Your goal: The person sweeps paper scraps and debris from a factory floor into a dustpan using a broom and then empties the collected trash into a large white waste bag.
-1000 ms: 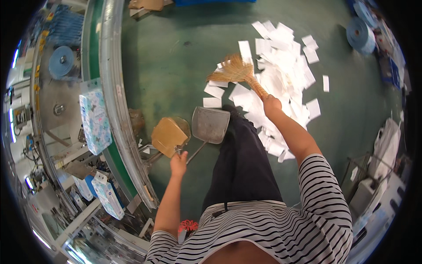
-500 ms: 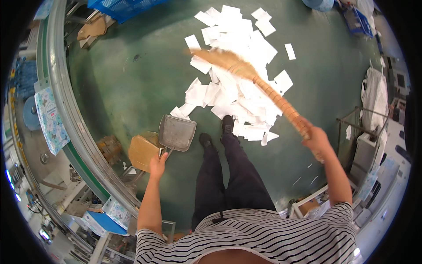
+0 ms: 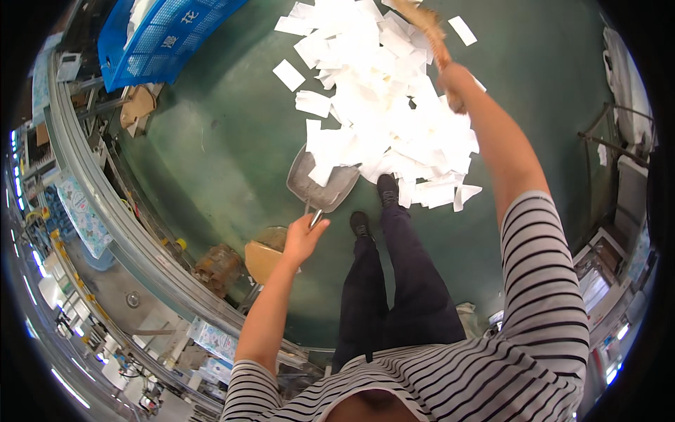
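Note:
My left hand (image 3: pixel 304 238) is closed round the handle of a grey metal dustpan (image 3: pixel 325 193), which lies low at the near left edge of a paper heap. White paper sheets (image 3: pixel 383 105) are spread in a bright pile over the green floor, and a few overlap the dustpan's front lip. My right hand (image 3: pixel 458 83) grips the handle of a straw broom (image 3: pixel 427 27), its arm stretched far forward on the pile's right side. The broom's head runs up to the top edge of the view and is partly blurred.
A blue plastic crate (image 3: pixel 158 49) stands at the far left. Beside it lie brown cardboard pieces (image 3: pixel 138 107). A curved metal conveyor rail (image 3: pixel 133 218) runs along the left. Near my left arm are more cardboard pieces (image 3: pixel 264 260). A metal frame (image 3: pixel 612 133) stands at the right.
The dustpan has moved forward and right to the pile, and sheets now overlap it. My right hand has swung the broom forward, away from me. The view has shifted.

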A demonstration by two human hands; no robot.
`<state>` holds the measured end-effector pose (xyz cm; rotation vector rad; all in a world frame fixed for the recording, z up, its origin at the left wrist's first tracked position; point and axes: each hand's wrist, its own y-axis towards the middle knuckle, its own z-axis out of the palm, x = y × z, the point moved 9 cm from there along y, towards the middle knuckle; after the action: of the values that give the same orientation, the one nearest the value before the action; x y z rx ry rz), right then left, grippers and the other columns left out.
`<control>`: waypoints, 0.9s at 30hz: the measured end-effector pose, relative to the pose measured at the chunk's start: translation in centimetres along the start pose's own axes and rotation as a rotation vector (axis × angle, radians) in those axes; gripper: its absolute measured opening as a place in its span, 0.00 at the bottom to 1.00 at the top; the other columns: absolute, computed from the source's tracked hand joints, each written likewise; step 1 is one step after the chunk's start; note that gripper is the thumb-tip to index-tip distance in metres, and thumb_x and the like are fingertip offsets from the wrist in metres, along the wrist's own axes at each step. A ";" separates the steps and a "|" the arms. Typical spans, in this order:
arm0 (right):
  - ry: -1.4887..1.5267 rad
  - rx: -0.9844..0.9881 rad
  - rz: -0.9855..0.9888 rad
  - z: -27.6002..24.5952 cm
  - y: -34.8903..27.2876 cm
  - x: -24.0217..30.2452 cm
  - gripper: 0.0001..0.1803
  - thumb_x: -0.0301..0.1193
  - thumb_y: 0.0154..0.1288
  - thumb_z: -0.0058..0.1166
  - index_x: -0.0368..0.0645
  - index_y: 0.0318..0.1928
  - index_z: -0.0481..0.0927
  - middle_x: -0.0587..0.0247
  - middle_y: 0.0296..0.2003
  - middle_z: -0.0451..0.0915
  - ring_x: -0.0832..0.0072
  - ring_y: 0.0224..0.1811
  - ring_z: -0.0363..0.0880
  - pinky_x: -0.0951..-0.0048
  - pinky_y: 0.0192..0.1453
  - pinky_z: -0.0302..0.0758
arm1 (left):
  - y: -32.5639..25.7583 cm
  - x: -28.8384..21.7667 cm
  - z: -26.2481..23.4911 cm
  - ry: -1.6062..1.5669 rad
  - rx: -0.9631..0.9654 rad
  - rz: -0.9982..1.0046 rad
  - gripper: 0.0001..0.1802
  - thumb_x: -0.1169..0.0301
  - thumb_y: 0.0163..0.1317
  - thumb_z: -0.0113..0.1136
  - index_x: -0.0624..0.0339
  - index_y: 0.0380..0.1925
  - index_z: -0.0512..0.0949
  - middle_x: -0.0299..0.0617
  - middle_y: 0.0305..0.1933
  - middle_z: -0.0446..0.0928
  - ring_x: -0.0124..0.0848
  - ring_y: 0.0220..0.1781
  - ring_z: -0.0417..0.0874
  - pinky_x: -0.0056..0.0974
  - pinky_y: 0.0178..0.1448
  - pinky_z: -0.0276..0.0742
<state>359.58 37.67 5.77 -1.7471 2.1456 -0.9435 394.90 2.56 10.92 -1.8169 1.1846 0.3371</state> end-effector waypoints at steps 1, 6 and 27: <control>-0.035 -0.020 -0.031 1.9 -1.5 -0.8 0.19 0.31 0.43 0.56 0.36 0.39 0.77 0.49 0.36 0.78 0.59 0.38 0.79 0.64 0.41 0.74 | 1.1 -0.2 1.1 -0.032 0.002 -0.004 0.22 0.55 0.55 0.57 0.65 0.18 0.69 0.45 0.14 0.65 0.32 0.18 0.62 0.39 0.25 0.62; -0.343 0.218 -0.232 13.9 -15.0 -7.4 0.27 0.36 0.40 0.62 0.42 0.45 0.73 0.52 0.32 0.78 0.60 0.35 0.78 0.63 0.39 0.75 | 3.9 -0.1 5.0 -0.064 -0.016 0.052 0.21 0.56 0.56 0.57 0.60 0.17 0.66 0.29 0.14 0.61 0.19 0.15 0.63 0.29 0.20 0.63; 0.445 -0.090 0.355 19.8 -43.1 -36.1 0.47 0.30 0.36 0.57 0.54 0.64 0.55 0.48 0.45 0.74 0.59 0.44 0.75 0.68 0.48 0.71 | -3.6 -0.8 9.6 0.383 0.426 0.337 0.20 0.57 0.55 0.58 0.64 0.19 0.69 0.44 0.14 0.64 0.34 0.18 0.63 0.38 0.25 0.63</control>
<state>414.42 60.98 8.24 -1.2023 2.6881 -1.2352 399.74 11.18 8.11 -1.3395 1.6901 -0.0839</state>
